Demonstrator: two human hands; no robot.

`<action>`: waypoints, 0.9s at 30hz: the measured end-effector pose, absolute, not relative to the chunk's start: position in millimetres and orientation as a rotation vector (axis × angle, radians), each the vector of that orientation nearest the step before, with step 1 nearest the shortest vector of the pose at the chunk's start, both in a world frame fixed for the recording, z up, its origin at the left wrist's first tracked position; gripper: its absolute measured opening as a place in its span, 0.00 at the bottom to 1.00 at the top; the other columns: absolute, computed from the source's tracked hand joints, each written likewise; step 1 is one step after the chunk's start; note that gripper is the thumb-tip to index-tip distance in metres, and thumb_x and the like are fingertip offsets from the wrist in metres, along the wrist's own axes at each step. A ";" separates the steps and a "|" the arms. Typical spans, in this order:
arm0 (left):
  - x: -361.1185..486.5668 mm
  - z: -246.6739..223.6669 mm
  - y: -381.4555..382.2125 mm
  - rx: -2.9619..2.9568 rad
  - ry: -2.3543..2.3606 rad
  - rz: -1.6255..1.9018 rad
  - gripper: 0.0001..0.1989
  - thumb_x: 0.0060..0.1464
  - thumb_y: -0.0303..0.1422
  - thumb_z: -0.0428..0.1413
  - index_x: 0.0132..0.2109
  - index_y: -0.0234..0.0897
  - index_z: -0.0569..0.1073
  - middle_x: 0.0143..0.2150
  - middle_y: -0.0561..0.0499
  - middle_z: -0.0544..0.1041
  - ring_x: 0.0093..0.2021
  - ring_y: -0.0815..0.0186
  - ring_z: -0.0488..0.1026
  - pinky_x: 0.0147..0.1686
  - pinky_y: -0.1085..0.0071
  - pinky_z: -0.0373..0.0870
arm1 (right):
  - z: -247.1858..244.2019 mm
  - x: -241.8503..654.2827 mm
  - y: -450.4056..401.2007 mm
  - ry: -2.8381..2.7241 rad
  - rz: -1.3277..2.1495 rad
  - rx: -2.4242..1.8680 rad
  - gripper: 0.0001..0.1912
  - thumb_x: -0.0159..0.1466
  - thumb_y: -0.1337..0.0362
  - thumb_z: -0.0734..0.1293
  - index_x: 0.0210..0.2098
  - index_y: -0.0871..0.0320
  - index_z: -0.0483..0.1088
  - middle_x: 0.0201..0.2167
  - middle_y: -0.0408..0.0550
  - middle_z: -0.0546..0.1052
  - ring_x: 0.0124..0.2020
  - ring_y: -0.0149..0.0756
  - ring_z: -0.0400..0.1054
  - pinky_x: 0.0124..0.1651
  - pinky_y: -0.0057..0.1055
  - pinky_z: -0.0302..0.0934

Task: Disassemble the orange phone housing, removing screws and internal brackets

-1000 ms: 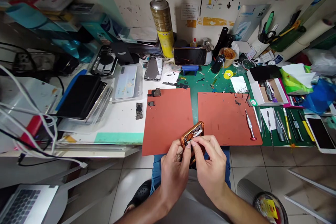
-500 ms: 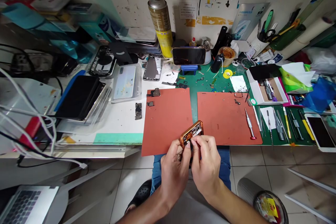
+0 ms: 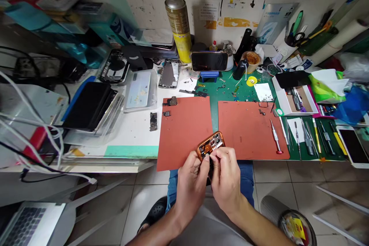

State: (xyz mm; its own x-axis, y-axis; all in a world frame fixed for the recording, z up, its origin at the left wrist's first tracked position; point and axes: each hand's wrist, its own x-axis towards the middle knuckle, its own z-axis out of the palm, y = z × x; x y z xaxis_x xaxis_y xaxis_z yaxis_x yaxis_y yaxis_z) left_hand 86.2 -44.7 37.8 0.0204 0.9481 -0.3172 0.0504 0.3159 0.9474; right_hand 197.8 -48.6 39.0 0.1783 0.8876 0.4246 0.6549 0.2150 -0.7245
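Note:
An opened smartphone housing with a copper-orange frame (image 3: 210, 146) is held up in front of me, just over the near edge of the left orange silicone mat (image 3: 184, 132). My left hand (image 3: 190, 184) grips its lower left side. My right hand (image 3: 226, 178) has its fingertips pressed inside the housing, and any small part between them is hidden. Part of the housing's lower end is hidden behind my fingers. A small precision screwdriver with a red base (image 3: 276, 136) lies on the right orange silicone mat (image 3: 245, 132), beyond my right hand.
A bare logic board (image 3: 153, 121) lies on the white bench top left of the mats. Small parts sit on both mats. A phone on a blue stand (image 3: 209, 61), a tall spray can (image 3: 178, 23) and a green mat (image 3: 230, 88) with tools lie ahead. Floor tiles show below the bench edge.
The housing has tilted slightly and sits a little lower in my hands. My right hand has moved closer to my left, and my fingertips have shifted on the housing.

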 end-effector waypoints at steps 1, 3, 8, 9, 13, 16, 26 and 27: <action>85.9 40.2 -42.6 1.006 1.334 0.919 0.16 0.71 0.49 0.58 0.47 0.40 0.74 0.33 0.54 0.79 0.29 0.70 0.70 0.32 0.75 0.69 | 40.1 199.5 -48.1 -1.557 0.336 -1.502 0.11 0.77 0.74 0.60 0.49 0.55 0.69 0.41 0.47 0.72 0.40 0.35 0.71 0.43 0.31 0.70; 85.4 46.1 -38.2 0.971 1.256 0.903 0.17 0.70 0.49 0.59 0.51 0.39 0.76 0.41 0.49 0.82 0.35 0.67 0.75 0.38 0.73 0.73 | 42.0 203.4 -47.1 -1.581 0.389 -1.491 0.11 0.76 0.75 0.59 0.49 0.54 0.68 0.41 0.47 0.71 0.41 0.35 0.70 0.44 0.31 0.69; 85.1 54.6 -31.7 0.736 1.050 0.890 0.23 0.67 0.48 0.63 0.61 0.39 0.77 0.57 0.42 0.82 0.52 0.57 0.81 0.53 0.66 0.76 | 42.3 212.2 -46.1 -1.648 0.490 -1.456 0.11 0.77 0.75 0.58 0.47 0.54 0.65 0.42 0.47 0.69 0.41 0.35 0.68 0.44 0.30 0.67; 85.1 53.9 -31.7 0.703 1.046 0.897 0.24 0.67 0.48 0.63 0.61 0.39 0.77 0.57 0.42 0.83 0.53 0.56 0.81 0.54 0.65 0.76 | 41.8 213.2 -46.3 -1.653 0.511 -1.451 0.11 0.77 0.76 0.58 0.46 0.54 0.65 0.42 0.47 0.69 0.41 0.34 0.67 0.45 0.30 0.67; 85.8 47.9 -32.6 0.644 1.051 0.936 0.23 0.66 0.47 0.65 0.61 0.40 0.78 0.57 0.43 0.83 0.55 0.55 0.80 0.56 0.64 0.75 | 40.2 215.5 -47.5 -1.670 0.583 -1.431 0.11 0.77 0.75 0.57 0.47 0.54 0.64 0.43 0.47 0.69 0.42 0.34 0.67 0.46 0.30 0.66; 86.0 45.9 -31.8 0.642 1.066 0.948 0.23 0.64 0.48 0.66 0.59 0.39 0.79 0.57 0.43 0.83 0.56 0.55 0.80 0.57 0.64 0.75 | 40.0 216.9 -47.5 -1.690 0.601 -1.397 0.11 0.77 0.75 0.57 0.48 0.54 0.64 0.43 0.48 0.69 0.43 0.35 0.67 0.47 0.30 0.67; 84.8 46.4 -26.6 0.584 1.038 0.924 0.26 0.61 0.47 0.68 0.59 0.37 0.78 0.54 0.42 0.84 0.56 0.52 0.81 0.53 0.63 0.78 | 34.8 230.1 -43.7 -1.751 0.699 -1.283 0.11 0.77 0.75 0.58 0.51 0.53 0.65 0.43 0.49 0.75 0.44 0.37 0.71 0.48 0.34 0.70; 84.8 46.7 -26.0 0.580 1.034 0.923 0.26 0.61 0.47 0.68 0.60 0.37 0.78 0.55 0.42 0.84 0.57 0.52 0.80 0.55 0.63 0.78 | 35.4 232.3 -42.4 -1.765 0.710 -1.256 0.13 0.77 0.75 0.58 0.54 0.53 0.65 0.45 0.50 0.76 0.46 0.38 0.73 0.50 0.34 0.71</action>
State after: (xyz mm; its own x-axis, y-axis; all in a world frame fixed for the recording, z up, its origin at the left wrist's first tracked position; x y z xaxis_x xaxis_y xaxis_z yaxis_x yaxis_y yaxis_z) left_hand 84.8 -26.0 46.7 0.2070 0.8602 -0.4660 -0.3653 0.5098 0.7788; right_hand 232.3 -42.4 35.4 -0.1499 0.9406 0.3046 0.4677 0.3389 -0.8163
